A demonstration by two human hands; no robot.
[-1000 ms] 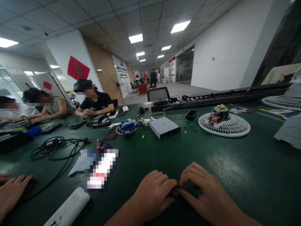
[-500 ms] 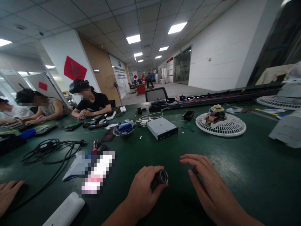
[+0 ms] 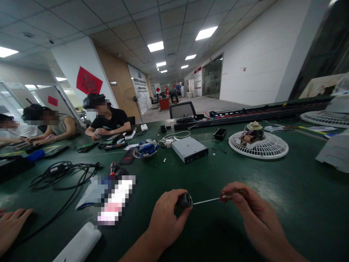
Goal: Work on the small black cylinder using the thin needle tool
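Observation:
My left hand (image 3: 170, 222) is closed around a short dark cylinder (image 3: 184, 199), its round, silvery-rimmed open end facing right. In my right hand (image 3: 257, 214) is a screwdriver (image 3: 206, 201) with a reddish see-through handle, gripped between thumb and fingers. Its thin metal shaft points left, and the tip is at the lower right rim of the cylinder. Whether the tip touches the rim or reaches inside, I cannot tell. My left palm and fingers hide the back of the cylinder.
Ahead lie a grey disc drive (image 3: 190, 149), a white fan grille with a motor (image 3: 258, 144) and a bowl with blue cloth (image 3: 147, 149). To the left are a black cable (image 3: 65, 174), a white oblong device (image 3: 80, 243) and another person's hand (image 3: 13, 229). Co-workers sit further left.
The screwdriver now shows plainly in my right hand, its shaft turned toward the cylinder. My right fingers have closed on its handle. My left hand has shifted slightly left with the cylinder.

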